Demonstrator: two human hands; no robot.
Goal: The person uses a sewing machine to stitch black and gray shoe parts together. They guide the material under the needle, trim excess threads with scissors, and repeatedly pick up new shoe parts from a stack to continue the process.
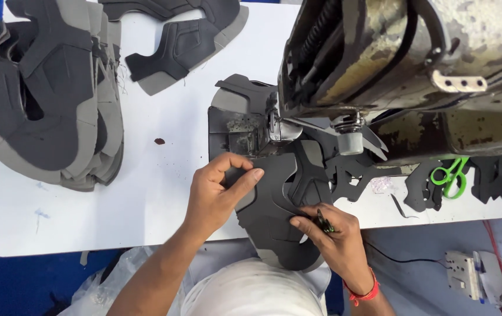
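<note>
A dark grey shoe-upper piece (pixel 274 205) lies under the foot of an old sewing machine (pixel 403 64), on its metal plate (pixel 233 131). My left hand (pixel 218 190) pinches the piece's left edge between thumb and fingers. My right hand (pixel 333 234) presses on the piece's lower right part and carries a small dark tool with green marks (pixel 323 221) between its fingers. A red band circles that wrist.
A tall stack of grey upper pieces (pixel 46 93) fills the left of the white table (pixel 163 175). More pieces (pixel 186 41) lie at the back. Cut dark parts (pixel 420 187) and green-handled snips (pixel 451 174) rest right of the machine. A power box (pixel 467 272) sits below.
</note>
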